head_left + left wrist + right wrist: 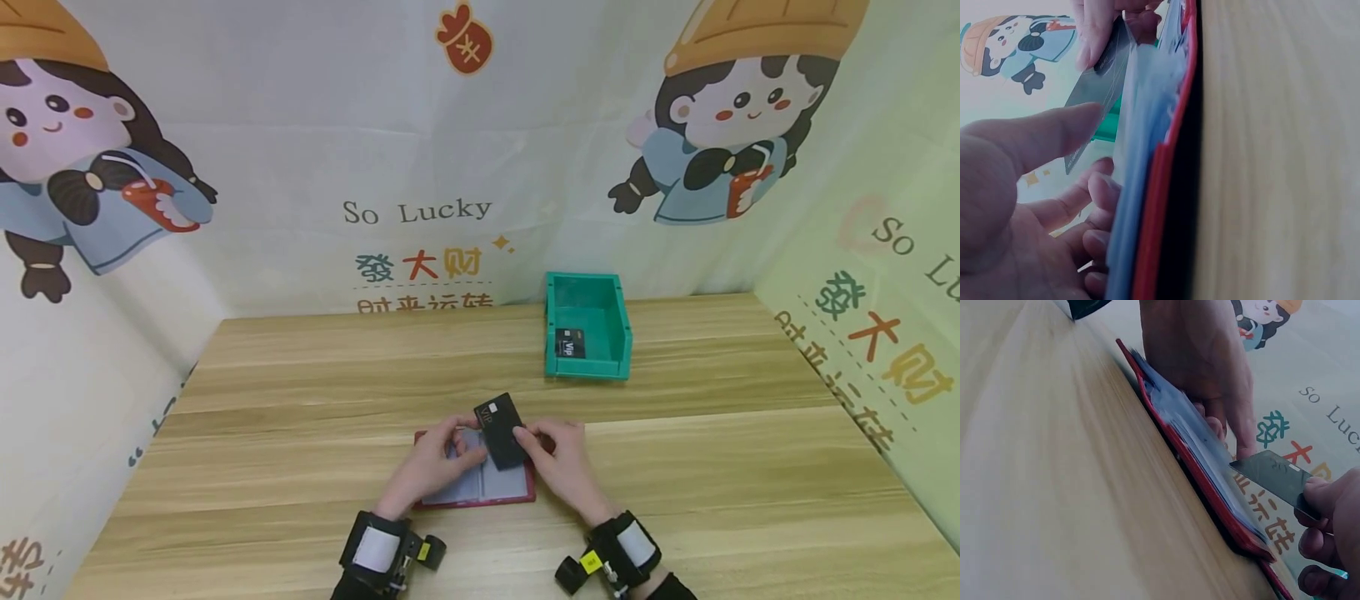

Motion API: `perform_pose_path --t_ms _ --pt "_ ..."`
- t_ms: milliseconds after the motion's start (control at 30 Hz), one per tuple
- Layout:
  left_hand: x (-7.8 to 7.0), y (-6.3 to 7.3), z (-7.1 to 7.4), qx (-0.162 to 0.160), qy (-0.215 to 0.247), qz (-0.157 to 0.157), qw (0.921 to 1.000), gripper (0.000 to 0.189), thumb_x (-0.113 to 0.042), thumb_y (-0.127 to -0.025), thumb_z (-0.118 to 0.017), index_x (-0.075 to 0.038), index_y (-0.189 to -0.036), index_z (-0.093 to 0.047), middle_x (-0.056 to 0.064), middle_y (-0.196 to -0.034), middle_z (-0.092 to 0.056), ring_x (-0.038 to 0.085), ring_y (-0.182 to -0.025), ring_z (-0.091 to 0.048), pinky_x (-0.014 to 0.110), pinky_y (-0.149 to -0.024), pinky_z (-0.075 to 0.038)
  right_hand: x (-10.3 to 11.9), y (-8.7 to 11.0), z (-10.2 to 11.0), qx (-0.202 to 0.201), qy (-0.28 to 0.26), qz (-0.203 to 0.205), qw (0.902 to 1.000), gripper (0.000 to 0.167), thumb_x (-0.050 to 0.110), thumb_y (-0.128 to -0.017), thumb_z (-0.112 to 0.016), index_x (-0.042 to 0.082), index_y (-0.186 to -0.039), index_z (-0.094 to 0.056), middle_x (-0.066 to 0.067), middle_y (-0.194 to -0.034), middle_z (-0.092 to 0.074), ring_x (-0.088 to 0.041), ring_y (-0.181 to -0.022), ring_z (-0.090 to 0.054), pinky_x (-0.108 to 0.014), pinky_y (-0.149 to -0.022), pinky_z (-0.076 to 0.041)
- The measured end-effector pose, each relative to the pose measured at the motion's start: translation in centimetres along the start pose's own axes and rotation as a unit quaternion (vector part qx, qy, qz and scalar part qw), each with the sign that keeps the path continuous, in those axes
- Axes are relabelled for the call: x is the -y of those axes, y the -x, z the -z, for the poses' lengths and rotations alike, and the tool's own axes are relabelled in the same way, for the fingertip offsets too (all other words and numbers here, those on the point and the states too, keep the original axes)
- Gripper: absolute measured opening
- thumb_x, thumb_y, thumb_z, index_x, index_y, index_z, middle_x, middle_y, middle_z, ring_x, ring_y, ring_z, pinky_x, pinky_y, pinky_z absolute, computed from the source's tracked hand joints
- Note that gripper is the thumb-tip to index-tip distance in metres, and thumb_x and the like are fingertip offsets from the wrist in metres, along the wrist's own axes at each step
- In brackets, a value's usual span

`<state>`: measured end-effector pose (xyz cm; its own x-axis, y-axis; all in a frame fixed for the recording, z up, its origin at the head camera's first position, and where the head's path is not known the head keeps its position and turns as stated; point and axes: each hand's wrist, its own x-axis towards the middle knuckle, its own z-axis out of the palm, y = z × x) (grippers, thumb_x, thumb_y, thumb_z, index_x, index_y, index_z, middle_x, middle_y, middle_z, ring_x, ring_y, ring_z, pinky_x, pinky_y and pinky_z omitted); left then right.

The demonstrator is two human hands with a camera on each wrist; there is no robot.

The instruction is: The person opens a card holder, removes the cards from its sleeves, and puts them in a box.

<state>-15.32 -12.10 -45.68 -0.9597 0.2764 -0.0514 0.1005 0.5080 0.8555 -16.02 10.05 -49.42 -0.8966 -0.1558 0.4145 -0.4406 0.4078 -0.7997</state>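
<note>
A black VIP card (501, 432) is tilted over an open card holder (504, 483) with a red cover and clear plastic sleeves. My right hand (561, 462) pinches the card by its right edge, between thumb and fingers in the right wrist view. From the other side, my left hand (435, 462) reaches over the holder's left half. Its thumb (1060, 134) lies straight by the card's near end, and its other fingers are loosely bent beside the plastic sleeves (1141, 144), with a gap between them and the thumb.
Behind the hands, to the right, stands a green plastic bin (588, 371) with another black VIP card (570, 343) inside. The wooden table (300, 400) meets a printed cloth backdrop (300, 167) at the back and sides.
</note>
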Motion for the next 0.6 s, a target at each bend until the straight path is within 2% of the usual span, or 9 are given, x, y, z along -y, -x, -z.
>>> perform_pose_path --t_ms 67,167,467,600 --pt "0.0 0.0 -0.1 0.0 -0.014 -0.009 0.9999 0.044 -0.012 -0.091 -0.08 0.0 -0.131 -0.065 0.002 -0.082 -0.053 0.012 -0.069 -0.044 0.024 -0.064 -0.032 -0.1 -0.4 0.3 -0.01 -0.001 0.011 0.9999 0.019 0.007 -0.097 -0.073 0.008 -0.077 -0.073 0.007 -0.063 -0.053 0.002 -0.061 -0.041 -0.018 -0.059 -0.03" --pt "-0.1 0.0 -0.4 -0.005 -0.04 -0.019 0.999 0.049 -0.01 -0.087 -0.083 -0.001 -0.132 -0.066 0.002 -0.081 -0.051 0.012 -0.07 -0.043 0.024 -0.065 -0.032 -0.2 -1.1 0.9 -0.023 0.01 0.014 0.9996 0.019 0.006 -0.096 -0.073 0.007 -0.077 -0.074 0.007 -0.063 -0.052 0.001 -0.062 -0.04 -0.018 -0.059 -0.028" --pt "-0.4 0.0 -0.7 -0.008 -0.071 -0.004 0.9974 0.052 -0.011 -0.087 -0.084 -0.005 -0.135 -0.067 0.001 -0.082 -0.047 0.015 -0.073 -0.043 0.026 -0.067 -0.031 0.1 -3.3 2.5 -0.059 0.072 0.028 0.9952 0.021 0.007 -0.094 -0.075 0.006 -0.074 -0.07 0.001 -0.063 -0.051 -0.009 -0.066 -0.043 -0.031 -0.075 -0.028" --pt "-0.5 -0.1 -0.7 -0.004 -0.078 0.0 0.997 0.052 -0.011 -0.088 -0.084 -0.005 -0.136 -0.066 0.001 -0.082 -0.046 0.015 -0.074 -0.043 0.026 -0.068 -0.03 0.2 -4.4 3.3 -0.077 0.092 0.037 0.9921 0.022 0.007 -0.094 -0.075 0.005 -0.073 -0.068 -0.003 -0.064 -0.053 -0.016 -0.068 -0.046 -0.039 -0.081 -0.023"
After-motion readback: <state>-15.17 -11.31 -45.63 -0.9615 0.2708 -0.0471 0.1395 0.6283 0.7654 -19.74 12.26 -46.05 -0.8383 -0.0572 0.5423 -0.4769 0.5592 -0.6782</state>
